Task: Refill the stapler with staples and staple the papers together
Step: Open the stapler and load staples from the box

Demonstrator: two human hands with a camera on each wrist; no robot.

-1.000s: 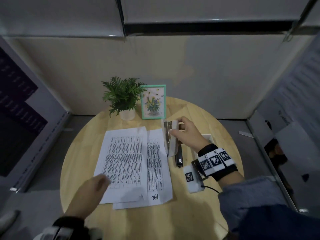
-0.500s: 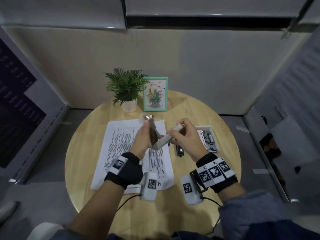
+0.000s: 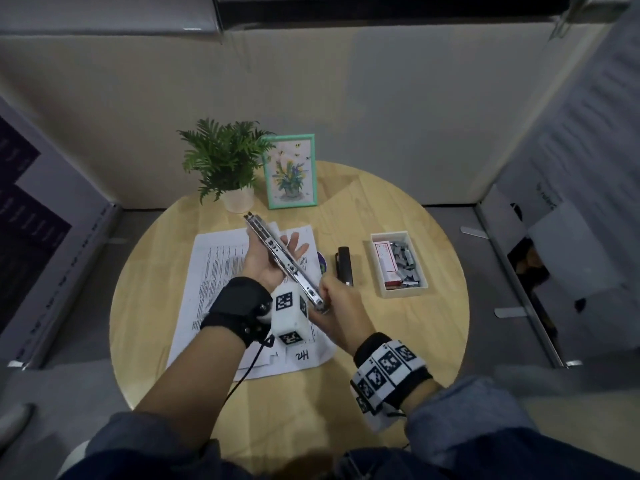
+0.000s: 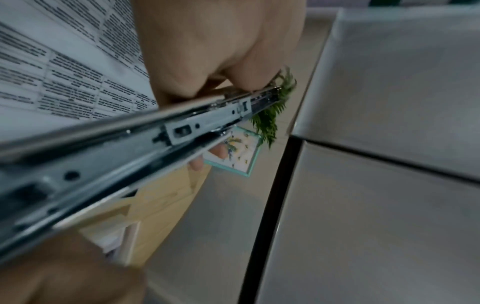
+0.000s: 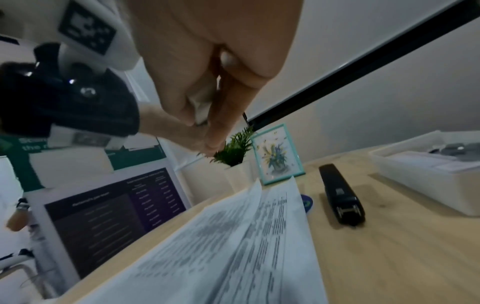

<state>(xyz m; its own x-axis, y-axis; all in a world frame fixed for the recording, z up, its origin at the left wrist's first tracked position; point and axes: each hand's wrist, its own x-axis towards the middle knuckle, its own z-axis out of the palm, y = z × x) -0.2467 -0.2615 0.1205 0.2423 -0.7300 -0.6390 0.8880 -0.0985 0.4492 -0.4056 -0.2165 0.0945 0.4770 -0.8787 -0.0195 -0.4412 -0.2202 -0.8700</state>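
Stapler: a long silver-and-white metal stapler, swung fully open into one straight line, is held in the air above the printed sheets, its far tip toward the plant, its near end at the right hand.
Staple channel: the left wrist view shows the bare metal rail facing the camera; whether staples sit in it cannot be told.
Left hand: the left hand lies palm-up under the stapler's far half, the thumb on one side, the fingers straight and spread on the other.
Right hand: the right hand grips the stapler's near end, fingers curled round it.
Papers: white printed sheets with tables of text lie loosely overlapped on the table beneath both hands.
Staples: a shallow white rectangular tray right of the hands holds loose grey staple strips and a red-and-white staple box.
Second stapler: a slim black stapler lies flat between the papers and the tray, apart from both.
Table: a round light-wood table carries everything.
Far edge: a small green fern in a white pot stands beside a mint-green framed flower picture.
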